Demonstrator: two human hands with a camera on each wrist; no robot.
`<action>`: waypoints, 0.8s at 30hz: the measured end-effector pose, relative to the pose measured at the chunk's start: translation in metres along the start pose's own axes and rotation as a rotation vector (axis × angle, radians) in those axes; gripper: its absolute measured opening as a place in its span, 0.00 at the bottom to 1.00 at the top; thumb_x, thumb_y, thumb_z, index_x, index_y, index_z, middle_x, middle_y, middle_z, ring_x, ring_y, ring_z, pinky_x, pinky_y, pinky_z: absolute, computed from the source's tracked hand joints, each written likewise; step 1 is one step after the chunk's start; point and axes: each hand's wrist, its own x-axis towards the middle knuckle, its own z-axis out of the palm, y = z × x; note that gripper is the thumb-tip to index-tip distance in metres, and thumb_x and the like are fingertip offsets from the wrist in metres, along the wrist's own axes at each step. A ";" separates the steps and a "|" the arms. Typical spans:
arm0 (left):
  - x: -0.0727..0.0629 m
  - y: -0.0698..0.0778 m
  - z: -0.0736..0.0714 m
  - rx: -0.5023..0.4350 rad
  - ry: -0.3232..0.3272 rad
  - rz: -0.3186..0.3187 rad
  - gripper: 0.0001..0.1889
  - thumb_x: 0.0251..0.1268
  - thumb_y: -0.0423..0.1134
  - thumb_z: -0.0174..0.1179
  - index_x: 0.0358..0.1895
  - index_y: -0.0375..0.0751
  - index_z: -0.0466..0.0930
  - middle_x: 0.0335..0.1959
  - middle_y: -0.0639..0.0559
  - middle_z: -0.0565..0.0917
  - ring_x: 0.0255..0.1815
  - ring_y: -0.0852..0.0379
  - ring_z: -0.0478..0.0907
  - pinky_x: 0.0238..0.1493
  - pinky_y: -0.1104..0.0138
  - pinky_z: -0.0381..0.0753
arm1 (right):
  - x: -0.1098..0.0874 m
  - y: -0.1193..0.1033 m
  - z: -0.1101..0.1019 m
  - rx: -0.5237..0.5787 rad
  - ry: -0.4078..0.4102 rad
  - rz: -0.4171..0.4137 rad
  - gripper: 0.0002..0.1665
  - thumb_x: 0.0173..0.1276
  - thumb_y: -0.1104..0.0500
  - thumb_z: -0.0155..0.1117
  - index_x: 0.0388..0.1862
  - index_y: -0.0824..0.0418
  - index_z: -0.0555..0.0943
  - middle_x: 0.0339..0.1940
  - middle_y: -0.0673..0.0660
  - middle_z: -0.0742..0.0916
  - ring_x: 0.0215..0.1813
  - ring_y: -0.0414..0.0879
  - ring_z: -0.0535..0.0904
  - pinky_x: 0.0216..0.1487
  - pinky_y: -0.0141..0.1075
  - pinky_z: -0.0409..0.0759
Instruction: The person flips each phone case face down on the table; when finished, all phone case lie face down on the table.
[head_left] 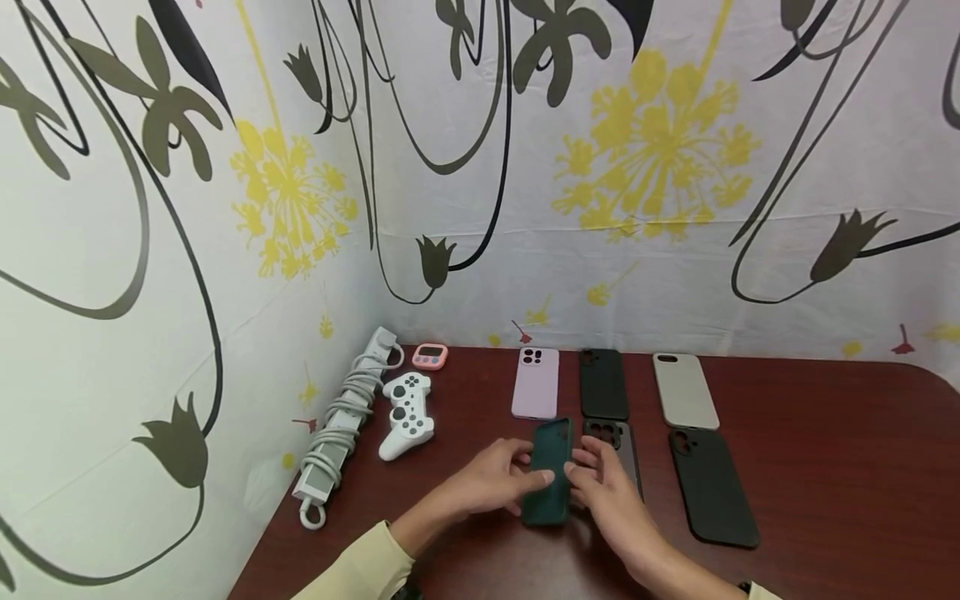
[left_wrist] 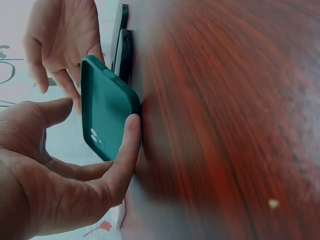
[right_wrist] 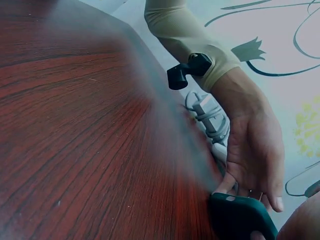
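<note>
Between my two hands is a dark green phone case (head_left: 549, 483), tilted up just above the table, with its hollow inner side toward me. My left hand (head_left: 491, 479) holds its left side; one finger lies along the rim in the left wrist view, and the thumb reaches over the hollow. At the opposite side, my right hand (head_left: 611, 496) holds the edge with bent fingers, and a fingertip (right_wrist: 257, 235) shows on the case in the right wrist view. Just behind the right hand lies a grey phone case (head_left: 626, 454), partly covered by it.
Farther back lie a lilac phone case (head_left: 536, 385), a black one (head_left: 603, 385) and a cream one (head_left: 686, 392). Another black case (head_left: 712, 492) lies right. On the left are a white game controller (head_left: 408, 417), a pink timer (head_left: 430, 357) and a cord-wrapped power strip (head_left: 348, 417). Patterned cloth borders the table.
</note>
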 end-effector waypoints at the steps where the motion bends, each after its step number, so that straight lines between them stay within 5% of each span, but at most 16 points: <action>1: 0.001 0.001 0.002 -0.001 -0.007 0.002 0.37 0.74 0.49 0.68 0.77 0.32 0.68 0.64 0.41 0.80 0.46 0.54 0.85 0.32 0.55 0.92 | -0.001 0.000 -0.001 0.001 0.006 -0.003 0.41 0.87 0.50 0.49 0.86 0.64 0.46 0.82 0.72 0.64 0.80 0.68 0.67 0.72 0.59 0.79; 12: 0.009 0.006 0.009 -0.044 -0.074 0.023 0.34 0.77 0.50 0.65 0.76 0.34 0.69 0.61 0.43 0.81 0.48 0.53 0.86 0.36 0.53 0.93 | -0.008 0.001 -0.003 0.042 0.061 -0.094 0.31 0.91 0.51 0.38 0.84 0.63 0.52 0.80 0.69 0.68 0.77 0.62 0.71 0.68 0.51 0.84; 24: -0.002 0.005 0.001 -0.131 -0.048 0.041 0.34 0.74 0.51 0.67 0.76 0.39 0.70 0.64 0.40 0.82 0.50 0.50 0.89 0.46 0.54 0.93 | 0.005 0.000 0.007 0.065 0.072 -0.126 0.27 0.91 0.53 0.38 0.81 0.64 0.58 0.75 0.68 0.73 0.72 0.58 0.75 0.64 0.48 0.87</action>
